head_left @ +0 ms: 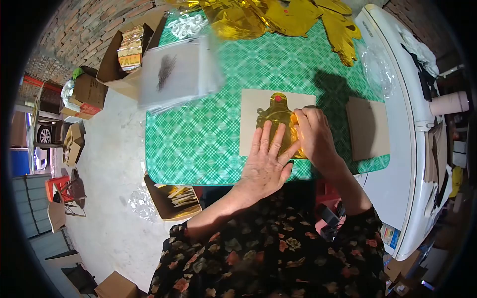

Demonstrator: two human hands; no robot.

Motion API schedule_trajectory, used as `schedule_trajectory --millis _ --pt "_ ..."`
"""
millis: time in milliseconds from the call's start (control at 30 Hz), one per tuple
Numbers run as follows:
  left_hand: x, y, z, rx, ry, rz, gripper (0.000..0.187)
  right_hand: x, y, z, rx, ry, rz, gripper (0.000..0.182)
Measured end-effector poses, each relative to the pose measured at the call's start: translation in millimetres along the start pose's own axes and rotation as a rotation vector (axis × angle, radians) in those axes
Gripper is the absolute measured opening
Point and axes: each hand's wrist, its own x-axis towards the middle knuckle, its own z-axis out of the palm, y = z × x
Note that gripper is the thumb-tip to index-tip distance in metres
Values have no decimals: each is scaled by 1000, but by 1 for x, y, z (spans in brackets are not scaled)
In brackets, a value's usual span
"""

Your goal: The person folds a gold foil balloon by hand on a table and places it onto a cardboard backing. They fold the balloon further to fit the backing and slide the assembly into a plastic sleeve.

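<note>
A flat gold foil balloon [279, 107] with a red dot near its top lies on a pale cardboard sheet [251, 103]. Over the foil's lower left part, my left hand [266, 166] rests flat with its fingers spread. My right hand [314, 133] is closed at the foil's right edge, its fingertips pinching the bunched material. Both hands hide much of the foil's lower half.
A green checked tablecloth [198, 149] covers the table. Plastic bags [189, 74] lie at the left, more gold foil [293, 20] at the back, and cardboard pieces [367, 129] at the right. A white fridge [392, 164] flanks the table. Below stands an open box [171, 214].
</note>
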Motion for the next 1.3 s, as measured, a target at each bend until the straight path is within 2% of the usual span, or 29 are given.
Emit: schedule_trajectory --millis 167,367,467,567,667,767,867,967,1067,1167,1300 --pt "-1 0 0 15 3 10 63 8 1 6 -34 -34 74 14" --pt "-2 -1 2 11 28 9 64 18 7 -1 51 -117 13 13" --pt "-2 -1 3 22 35 8 64 17 4 -9 110 -213 127 16" --pt "-3 -1 4 12 55 14 65 21 -6 -18 378 -332 411 23" --pt "-3 -2 6 6 36 17 65 17 -6 -11 438 -164 221 36" --pt "-4 -2 5 9 36 18 64 16 -14 -20 515 -234 373 46" --pt "-3 -2 3 -4 4 19 63 20 -14 -35 663 -324 469 48" --pt "-3 -1 0 5 5 18 62 20 -11 -34 625 -290 389 46" --pt "-3 -2 -1 1 -4 18 62 18 -4 -18 583 -145 150 48" --pt "-4 -1 2 28 12 18 62 18 -7 -15 634 -158 181 50" --pt "-4 -2 3 25 21 20 63 23 -13 -21 705 -249 365 52"
